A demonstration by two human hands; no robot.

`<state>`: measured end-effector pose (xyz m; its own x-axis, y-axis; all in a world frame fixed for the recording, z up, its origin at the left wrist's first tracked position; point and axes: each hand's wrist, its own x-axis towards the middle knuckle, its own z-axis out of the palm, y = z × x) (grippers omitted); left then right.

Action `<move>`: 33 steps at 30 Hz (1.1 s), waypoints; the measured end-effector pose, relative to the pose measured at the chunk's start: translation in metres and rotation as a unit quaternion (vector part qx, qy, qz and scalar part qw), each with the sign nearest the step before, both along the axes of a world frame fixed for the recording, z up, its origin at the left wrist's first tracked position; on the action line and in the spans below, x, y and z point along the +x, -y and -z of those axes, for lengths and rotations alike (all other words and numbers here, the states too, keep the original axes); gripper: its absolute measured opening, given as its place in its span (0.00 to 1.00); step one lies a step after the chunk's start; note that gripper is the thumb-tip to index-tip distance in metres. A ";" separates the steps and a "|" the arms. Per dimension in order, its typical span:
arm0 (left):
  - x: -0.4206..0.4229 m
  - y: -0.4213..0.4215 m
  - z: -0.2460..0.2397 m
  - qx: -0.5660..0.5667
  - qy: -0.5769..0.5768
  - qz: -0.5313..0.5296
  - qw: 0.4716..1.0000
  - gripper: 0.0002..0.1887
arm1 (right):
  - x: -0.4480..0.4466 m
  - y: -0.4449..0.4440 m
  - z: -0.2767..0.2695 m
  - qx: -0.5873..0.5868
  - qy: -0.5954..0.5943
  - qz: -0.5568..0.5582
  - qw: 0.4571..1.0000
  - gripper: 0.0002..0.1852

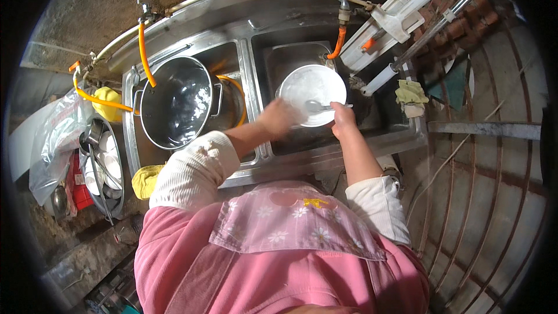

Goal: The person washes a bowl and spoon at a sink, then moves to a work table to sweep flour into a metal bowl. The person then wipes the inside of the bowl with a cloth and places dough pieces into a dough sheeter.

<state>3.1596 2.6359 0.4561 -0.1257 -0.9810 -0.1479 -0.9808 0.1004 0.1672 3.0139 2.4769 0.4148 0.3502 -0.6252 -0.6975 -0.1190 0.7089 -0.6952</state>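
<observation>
Over the right sink basin (279, 59) I have a white bowl (314, 80) with its inside facing up. My right hand (343, 118) grips its near right rim. The same hand's thumb lies over the handle of a metal spoon (314, 106) that rests across the bowl. At the bowl's near left side is my left hand (281, 117), smeared by motion. Whether its fingers hold anything cannot be made out.
A large metal pot (178, 104) stands in the left basin, with an orange hose (144, 52) hanging into it. Bowls and ladles fill a basin (121, 157) at far left. Yellow cloths (148, 182) lie on the sink's front edge. White and metal pipes (379, 80) slant over the right.
</observation>
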 end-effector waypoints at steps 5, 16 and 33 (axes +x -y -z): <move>0.023 0.008 0.009 -0.087 -0.007 0.051 0.995 0.13 | -0.004 0.007 -0.005 0.088 0.076 0.035 0.993 0.21; -0.078 0.036 0.001 -0.115 -0.153 -0.127 0.973 0.07 | -0.004 -0.013 -0.017 -0.068 0.006 0.138 0.988 0.19; -0.027 0.041 0.007 -0.023 -0.093 0.055 0.994 0.09 | -0.015 0.003 -0.007 -0.047 0.083 0.115 0.989 0.20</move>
